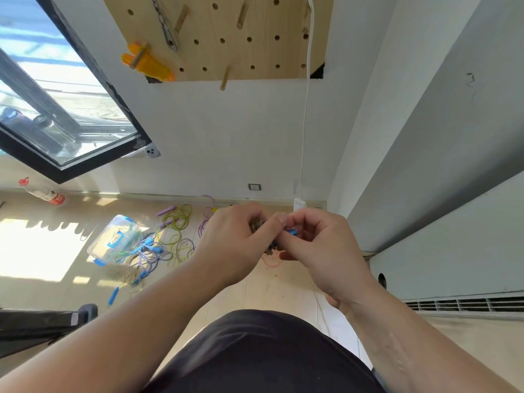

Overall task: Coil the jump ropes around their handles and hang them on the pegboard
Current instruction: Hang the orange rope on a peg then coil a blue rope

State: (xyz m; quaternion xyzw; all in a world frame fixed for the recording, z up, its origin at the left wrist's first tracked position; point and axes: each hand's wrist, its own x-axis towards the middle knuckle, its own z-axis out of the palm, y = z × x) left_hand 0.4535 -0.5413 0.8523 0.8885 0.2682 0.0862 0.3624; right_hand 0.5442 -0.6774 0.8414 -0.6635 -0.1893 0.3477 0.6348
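Single head-worn wide-angle view. Looks forward and steeply down along person's own forearms. Left hand [226, 239] and right hand [314, 242] close beneath lens, mid-frame. Wall [226, 131] straight ahead, pegboard [255, 52] at top edge, floor [269, 290] well below. Window [56, 95] at left, skewed toward frame edge.

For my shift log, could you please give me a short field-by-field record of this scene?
held item: blue-handled jump rope, its dark cord bunched between both hands
left hand: grips the bunched cord
right hand: pinches the blue handle
pegboard: pale wooden pegboard with round holes
already hung: orange coiled jump rope, grey braided cord
free peg: bare wooden peg near the board's lower edge
floor: clear plastic box with blue latches; loose blue ropes and yellow-green rope beside it
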